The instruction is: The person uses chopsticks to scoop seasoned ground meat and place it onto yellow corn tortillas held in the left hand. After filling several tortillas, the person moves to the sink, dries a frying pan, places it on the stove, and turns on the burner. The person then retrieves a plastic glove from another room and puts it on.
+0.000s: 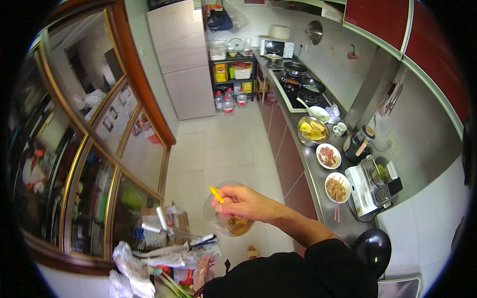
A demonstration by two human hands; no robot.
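Observation:
My right hand [236, 202] reaches in from the lower right, its fingers pinched round a thin yellow stick-like piece [216, 194]. What kind of thing this is I cannot make out. Directly under the hand is a clear round container [244, 229] with brownish-yellow contents, partly covered by my fingers. Whether the hand also touches the container, or what holds it up, does not show. My left hand is out of sight.
Along the right counter stand a metal bowl of yellow pieces [313, 130], two white bowls of meat [328, 156], a white kitchen scale [362, 186], and a stove with pans [312, 87]. Bags [131, 268] and boxes crowd the lower left. A fridge [184, 64] stands at the back.

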